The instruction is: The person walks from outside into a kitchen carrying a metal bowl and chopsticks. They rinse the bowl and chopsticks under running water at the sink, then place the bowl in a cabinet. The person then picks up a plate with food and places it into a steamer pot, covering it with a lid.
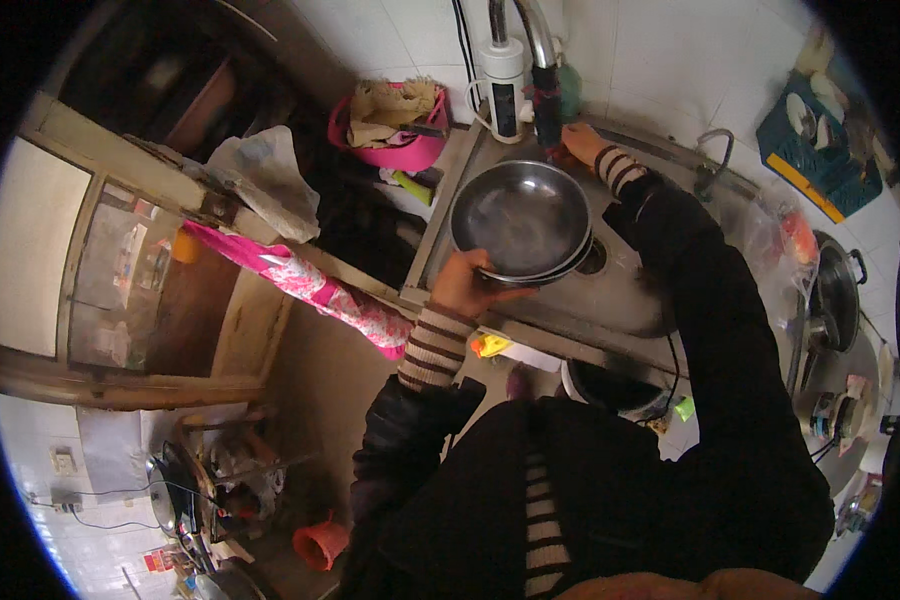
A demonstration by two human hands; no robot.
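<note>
My left hand (465, 289) grips the near left rim of a round stainless steel bowl (521, 217), thumb inside and fingers underneath. A second rim shows just below, so two bowls seem to be stacked. They are held over a metal sink (615, 300), with the drain hole (592, 256) partly covered. Beyond the bowl, my right hand (583, 144) is beside the lower end of a faucet spout (546, 112) wrapped in something dark. Its fingertips are hard to make out, and whether they grip the spout cannot be seen.
A white faucet water heater (503, 90) stands at the sink's back left. Left of it is a pink basket (401, 154). A green caddy with utensils (817, 142) hangs on the right wall, above a pan (836, 296). Pink floral fabric (307, 289) covers a bar by the door.
</note>
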